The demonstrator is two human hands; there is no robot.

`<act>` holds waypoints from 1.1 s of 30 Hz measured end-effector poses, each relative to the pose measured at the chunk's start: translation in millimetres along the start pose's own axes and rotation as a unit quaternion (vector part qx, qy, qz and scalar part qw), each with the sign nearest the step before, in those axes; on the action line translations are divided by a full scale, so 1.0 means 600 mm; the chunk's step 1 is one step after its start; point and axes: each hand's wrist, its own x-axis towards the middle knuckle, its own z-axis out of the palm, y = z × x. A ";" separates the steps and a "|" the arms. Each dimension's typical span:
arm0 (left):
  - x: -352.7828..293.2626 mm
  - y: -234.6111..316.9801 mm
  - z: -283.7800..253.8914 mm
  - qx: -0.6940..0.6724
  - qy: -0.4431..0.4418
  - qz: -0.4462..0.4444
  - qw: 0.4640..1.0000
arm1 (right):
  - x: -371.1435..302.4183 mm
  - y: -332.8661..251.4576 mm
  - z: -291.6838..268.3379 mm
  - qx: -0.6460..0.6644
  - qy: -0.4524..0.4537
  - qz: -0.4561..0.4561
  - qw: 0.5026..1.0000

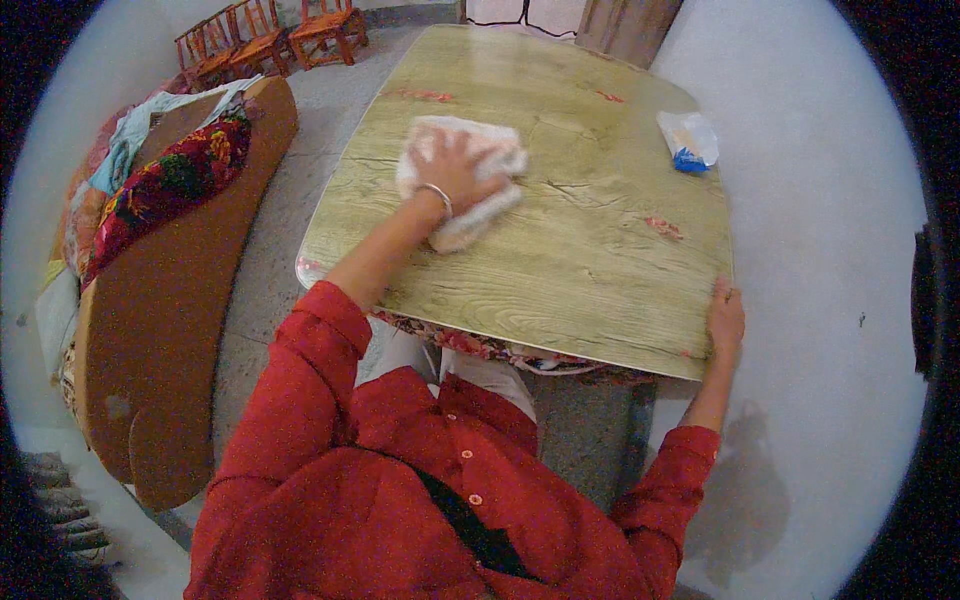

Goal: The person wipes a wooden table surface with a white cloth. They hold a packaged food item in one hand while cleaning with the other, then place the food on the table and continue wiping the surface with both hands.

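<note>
My left hand (459,172) lies flat with its fingers spread on a white cloth (478,222). It presses the cloth against the wood-patterned tabletop (590,270), left of the middle. A pale bangle (437,199) circles that wrist. The hand and cloth are slightly blurred. At the tabletop's near right side, my right hand (728,318) is closed around the edge; part of its fingers is hidden. Toward the far right of the table lies a crumpled white and blue plastic packet (689,142), apart from both hands.
A white wall (820,250) runs close along the table's right side. Left of it stands a brown sofa (170,310) with a red patterned cloth (185,185) and other fabrics. Wooden chairs (325,32) are at the far left. Flowered fabric (470,345) shows beneath the table's near edge.
</note>
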 end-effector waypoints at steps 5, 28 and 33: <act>-0.120 0.089 -0.035 -0.071 -0.005 0.239 0.968 | -0.001 0.040 -0.006 -0.031 0.043 -0.019 0.998; -0.005 0.190 0.002 -0.075 0.003 0.252 0.965 | -0.007 0.004 -0.011 -0.007 -0.001 0.019 1.000; -0.156 0.114 -0.055 -0.131 -0.032 0.363 0.922 | 0.009 0.049 0.015 -0.046 0.034 -0.016 0.998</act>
